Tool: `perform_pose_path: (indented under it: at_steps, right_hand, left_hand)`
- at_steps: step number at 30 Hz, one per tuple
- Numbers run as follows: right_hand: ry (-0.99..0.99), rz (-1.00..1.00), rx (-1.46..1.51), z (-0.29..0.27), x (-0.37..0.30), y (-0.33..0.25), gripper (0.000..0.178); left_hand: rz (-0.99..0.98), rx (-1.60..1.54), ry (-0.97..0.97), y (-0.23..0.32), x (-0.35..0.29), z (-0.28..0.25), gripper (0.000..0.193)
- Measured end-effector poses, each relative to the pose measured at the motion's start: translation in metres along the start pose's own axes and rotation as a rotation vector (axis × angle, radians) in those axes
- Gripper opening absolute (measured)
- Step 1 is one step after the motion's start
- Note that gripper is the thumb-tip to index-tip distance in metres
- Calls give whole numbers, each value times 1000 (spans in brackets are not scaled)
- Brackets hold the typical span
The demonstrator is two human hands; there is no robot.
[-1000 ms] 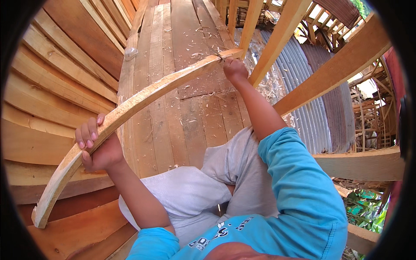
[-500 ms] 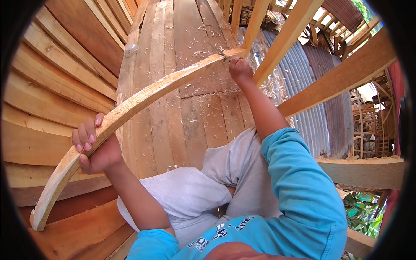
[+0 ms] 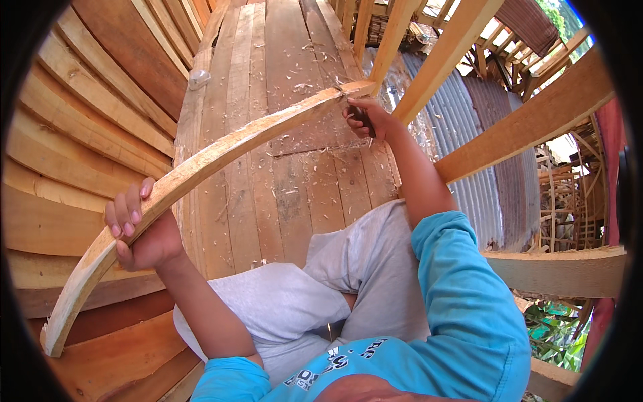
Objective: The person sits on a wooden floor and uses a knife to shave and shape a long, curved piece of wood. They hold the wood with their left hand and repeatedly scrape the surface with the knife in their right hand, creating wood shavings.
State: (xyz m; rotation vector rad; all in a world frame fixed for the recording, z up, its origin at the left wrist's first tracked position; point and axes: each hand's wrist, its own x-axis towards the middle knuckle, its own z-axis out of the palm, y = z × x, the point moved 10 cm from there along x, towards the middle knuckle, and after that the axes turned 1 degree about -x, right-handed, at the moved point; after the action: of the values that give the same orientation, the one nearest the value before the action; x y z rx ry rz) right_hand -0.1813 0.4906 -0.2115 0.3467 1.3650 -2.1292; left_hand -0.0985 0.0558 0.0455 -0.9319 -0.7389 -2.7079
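A long pale piece of wood point(image 3: 221, 149) slants from the lower left to the upper right, its upper face rough and freshly cut in places. Around its lower part, the fingers and thumb of my left hand point(image 3: 149, 231) are closed. My right hand point(image 3: 370, 119) is close to the far end, gripping a dark tool handle point(image 3: 362, 120). A thin dark edge, probably that tool's blade, lies across the wood there; most of the tool is hidden, so its exact kind is unclear.
Wood shavings lie scattered over the plank floor point(image 3: 231, 134). A board wall point(image 3: 80, 181) rises at the left. Wooden posts and a rail point(image 3: 556, 271) stand at the right, with corrugated metal sheets point(image 3: 462, 134) beyond. A small clear object point(image 3: 198, 79) sits near the wall.
My right hand has shifted down slightly and turned, so the dark handle now shows in its fingers. My left hand keeps its grip, and the wood has moved slightly left.
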Motion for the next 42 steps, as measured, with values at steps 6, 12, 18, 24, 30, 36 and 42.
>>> perform_pose_path:
  at_steps: [6,12,18,24,30,36,42]
  right_hand:
    - [116,-117,-24,0,1,-17,27]
    - [-75,-83,45,3,13,-23,21]
    - [-35,-119,57,-3,16,-27,14]
    - [103,-134,-17,-5,11,-31,14]
    - [203,-141,-114,-7,6,-36,14]
    - [284,-142,-232,-10,4,-41,16]
    - [472,-145,-554,-11,-3,-53,21]
  left_hand:
    - [0,-8,4,-1,0,2,30]
    - [-5,-14,-4,-3,1,0,31]
    - [-11,-34,-12,-3,0,1,31]
    - [-9,-20,-12,-2,-1,1,31]
    - [-6,-10,-23,0,-1,2,30]
    - [-8,-13,-9,-2,-1,4,30]
    - [-3,-13,-4,0,-1,3,29]
